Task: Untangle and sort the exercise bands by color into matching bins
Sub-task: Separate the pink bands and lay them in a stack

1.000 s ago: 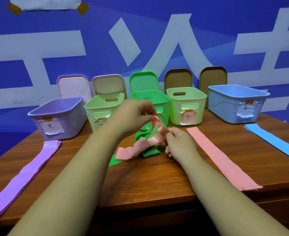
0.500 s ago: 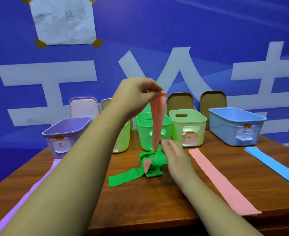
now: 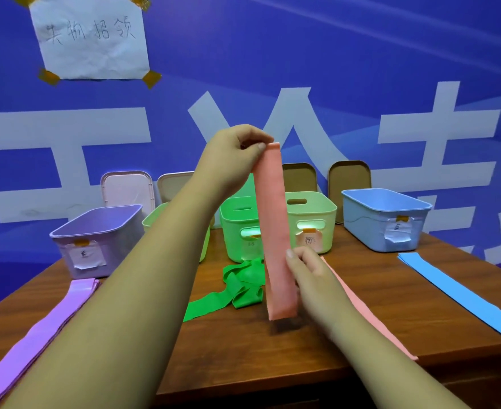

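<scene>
A pink band [image 3: 276,231] hangs straight down above the table. My left hand [image 3: 237,154] pinches its top end at head height. My right hand [image 3: 308,273] holds the band's right edge lower down, thumb on the front. A tangled green band [image 3: 240,287] lies on the table behind it. A second pink band [image 3: 370,317] lies flat to the right, a blue band [image 3: 461,299] at the far right, purple bands [image 3: 42,335] at the left. Five bins stand in a row: purple [image 3: 96,237], light green [image 3: 155,219], green [image 3: 237,228], pale green [image 3: 314,219], blue [image 3: 385,219].
Several lids [image 3: 128,190] lean on the blue wall behind the bins. A taped paper note [image 3: 93,36] hangs on the wall. The wooden table's front edge [image 3: 273,382] runs below my forearms.
The pink band has come free of the green tangle. My left hand lifted its end high, and the band now hangs straight with my right hand on its lower part.
</scene>
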`<control>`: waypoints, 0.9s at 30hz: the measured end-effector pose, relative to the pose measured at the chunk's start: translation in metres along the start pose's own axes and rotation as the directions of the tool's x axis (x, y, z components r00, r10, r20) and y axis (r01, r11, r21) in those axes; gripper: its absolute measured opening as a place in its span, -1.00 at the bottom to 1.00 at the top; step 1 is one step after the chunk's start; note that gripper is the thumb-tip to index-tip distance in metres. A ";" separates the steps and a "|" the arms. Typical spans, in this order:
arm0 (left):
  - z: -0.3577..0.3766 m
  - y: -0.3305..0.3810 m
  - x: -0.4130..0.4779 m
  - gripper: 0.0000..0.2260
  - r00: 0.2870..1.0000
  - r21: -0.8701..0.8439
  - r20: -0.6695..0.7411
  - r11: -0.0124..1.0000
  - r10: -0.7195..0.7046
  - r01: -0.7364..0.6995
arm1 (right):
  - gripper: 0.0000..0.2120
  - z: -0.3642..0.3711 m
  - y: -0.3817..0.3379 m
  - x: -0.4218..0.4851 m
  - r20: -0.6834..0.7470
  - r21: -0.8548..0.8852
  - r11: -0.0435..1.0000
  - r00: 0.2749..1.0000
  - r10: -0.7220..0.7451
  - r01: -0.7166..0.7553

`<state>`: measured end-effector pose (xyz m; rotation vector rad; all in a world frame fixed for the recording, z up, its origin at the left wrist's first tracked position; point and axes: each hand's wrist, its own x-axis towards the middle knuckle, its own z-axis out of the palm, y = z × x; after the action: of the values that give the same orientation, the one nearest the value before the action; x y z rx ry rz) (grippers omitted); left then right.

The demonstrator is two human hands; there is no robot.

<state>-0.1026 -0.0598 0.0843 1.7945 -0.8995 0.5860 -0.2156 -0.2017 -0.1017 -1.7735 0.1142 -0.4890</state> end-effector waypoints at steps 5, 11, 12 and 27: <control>0.017 -0.003 -0.001 -0.81 0.997 -0.078 -0.016 0.994 -0.075 0.074 | -0.65 -0.013 0.005 -0.003 0.046 -0.026 0.998 0.997 0.061 -0.060; 0.031 -0.020 0.005 -0.82 0.985 -0.140 -0.045 0.977 -0.166 0.159 | -0.68 -0.021 0.009 -0.009 0.005 -0.178 0.983 0.999 0.052 -0.051; 0.034 -0.024 0.006 -0.83 0.982 -0.149 -0.045 0.973 -0.183 0.174 | -0.68 -0.023 0.010 -0.010 -0.008 -0.230 0.972 0.999 0.041 -0.042; 0.177 -0.104 -0.026 -0.81 0.932 -0.024 -0.006 0.932 -0.363 0.363 | -0.73 -0.110 0.022 -0.041 -0.116 -0.608 0.766 0.978 0.173 -0.207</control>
<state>-0.0381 -0.1925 -0.0605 1.8747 -0.5419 0.3446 -0.2912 -0.2935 -0.1141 -2.3632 0.5443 -0.3687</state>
